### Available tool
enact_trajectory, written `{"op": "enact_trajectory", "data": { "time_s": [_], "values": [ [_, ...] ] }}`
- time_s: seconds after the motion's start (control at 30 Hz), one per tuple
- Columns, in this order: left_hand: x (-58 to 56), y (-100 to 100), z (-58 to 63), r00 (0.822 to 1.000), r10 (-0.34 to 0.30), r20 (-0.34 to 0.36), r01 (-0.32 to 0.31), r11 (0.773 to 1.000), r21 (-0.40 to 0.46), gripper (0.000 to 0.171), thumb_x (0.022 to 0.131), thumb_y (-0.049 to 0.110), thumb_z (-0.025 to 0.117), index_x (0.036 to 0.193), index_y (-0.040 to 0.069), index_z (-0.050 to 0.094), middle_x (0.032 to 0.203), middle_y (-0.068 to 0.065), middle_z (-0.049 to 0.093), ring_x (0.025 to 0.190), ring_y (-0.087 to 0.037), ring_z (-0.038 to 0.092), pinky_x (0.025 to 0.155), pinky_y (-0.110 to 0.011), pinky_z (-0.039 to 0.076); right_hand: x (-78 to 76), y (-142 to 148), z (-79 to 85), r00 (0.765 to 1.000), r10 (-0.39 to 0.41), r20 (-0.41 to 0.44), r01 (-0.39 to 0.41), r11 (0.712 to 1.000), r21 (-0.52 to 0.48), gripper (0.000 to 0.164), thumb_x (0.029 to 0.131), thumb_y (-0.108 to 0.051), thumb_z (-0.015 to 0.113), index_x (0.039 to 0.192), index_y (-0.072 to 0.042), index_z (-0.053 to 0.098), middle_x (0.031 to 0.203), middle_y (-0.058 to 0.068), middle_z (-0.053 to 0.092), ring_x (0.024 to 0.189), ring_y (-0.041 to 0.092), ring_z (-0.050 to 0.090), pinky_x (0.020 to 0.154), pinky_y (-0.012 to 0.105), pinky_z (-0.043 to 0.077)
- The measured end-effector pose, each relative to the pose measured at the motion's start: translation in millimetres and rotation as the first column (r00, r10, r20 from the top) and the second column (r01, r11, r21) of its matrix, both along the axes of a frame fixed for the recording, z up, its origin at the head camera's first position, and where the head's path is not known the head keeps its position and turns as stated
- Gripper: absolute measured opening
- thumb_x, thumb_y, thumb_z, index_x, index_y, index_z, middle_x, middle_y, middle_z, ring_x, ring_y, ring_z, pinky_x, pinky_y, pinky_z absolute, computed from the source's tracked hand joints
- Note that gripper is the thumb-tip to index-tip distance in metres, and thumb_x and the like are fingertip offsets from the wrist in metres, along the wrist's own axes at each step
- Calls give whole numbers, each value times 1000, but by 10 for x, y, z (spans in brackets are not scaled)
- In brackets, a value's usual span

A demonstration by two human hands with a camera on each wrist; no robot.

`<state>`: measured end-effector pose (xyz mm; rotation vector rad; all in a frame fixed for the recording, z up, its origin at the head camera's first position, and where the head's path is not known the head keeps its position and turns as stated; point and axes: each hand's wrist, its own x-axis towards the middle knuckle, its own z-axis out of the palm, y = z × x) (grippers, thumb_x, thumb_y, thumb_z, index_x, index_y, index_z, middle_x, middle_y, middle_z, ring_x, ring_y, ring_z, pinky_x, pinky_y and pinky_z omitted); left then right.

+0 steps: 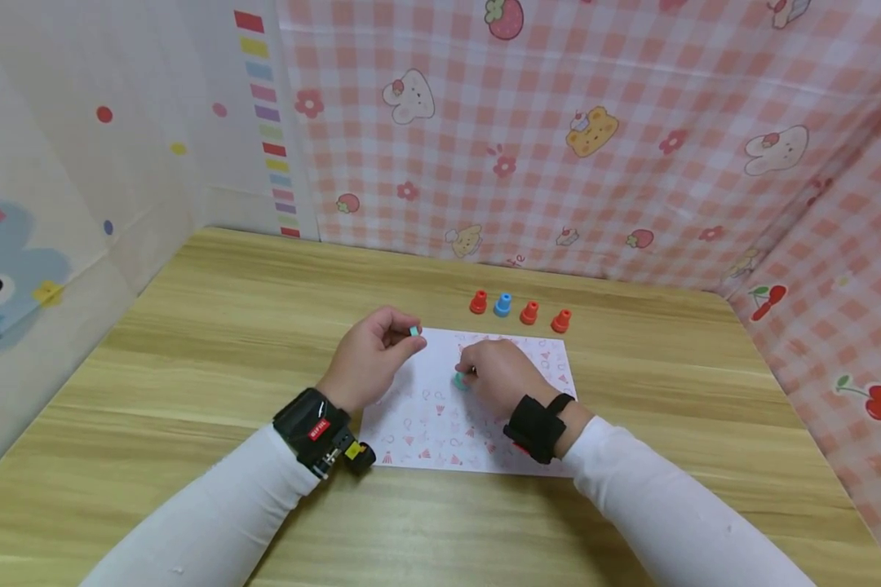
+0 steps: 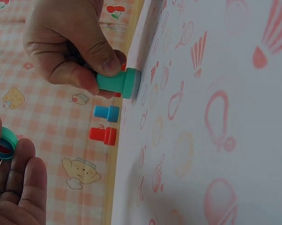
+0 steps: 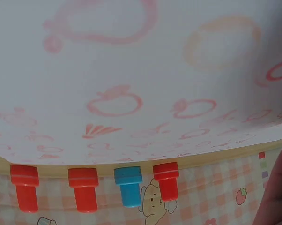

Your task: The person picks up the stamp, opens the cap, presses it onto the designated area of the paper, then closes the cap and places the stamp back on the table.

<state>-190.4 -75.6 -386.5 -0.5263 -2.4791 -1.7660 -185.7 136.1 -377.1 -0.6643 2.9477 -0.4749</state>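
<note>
My right hand (image 1: 505,377) pinches a green self-inking stamp (image 2: 118,83) by its narrow handle, its wide end turned down to a white sheet of paper (image 1: 404,420). Whether the stamp touches the sheet or hovers just over it, I cannot tell. Red and pale orange prints of shuttlecocks and rackets cover much of the paper. To the left, above the sheet's far left corner, my left hand (image 1: 370,355) holds a small green cap (image 2: 9,140) between thumb and fingers, its hollow side showing in the left wrist view. Only a sliver of the green stamp shows in the right wrist view.
Behind the paper stands a row of stamps: a red stamp (image 1: 479,302), a blue stamp (image 1: 502,305), another red stamp (image 1: 529,312) and a third red stamp (image 1: 561,320). The wooden table (image 1: 250,302) meets a checked cloth wall (image 1: 455,187) at the back.
</note>
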Motion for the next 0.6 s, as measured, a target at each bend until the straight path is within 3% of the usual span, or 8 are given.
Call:
{"op": "enact_trajectory", "data": {
  "time_s": [0.6],
  "values": [
    [-11, -4, -8, 1000, 9, -12, -9, 1000, -9, 19, 88, 26, 67, 105, 19, 61, 94, 7, 62, 79, -10, 56, 67, -35, 51, 0, 18, -47, 1000, 0, -9, 0, 1000, -26, 11, 85, -11, 69, 94, -15, 73, 89, -6, 68, 84, 5, 55, 94, 38, 43]
  ]
}}
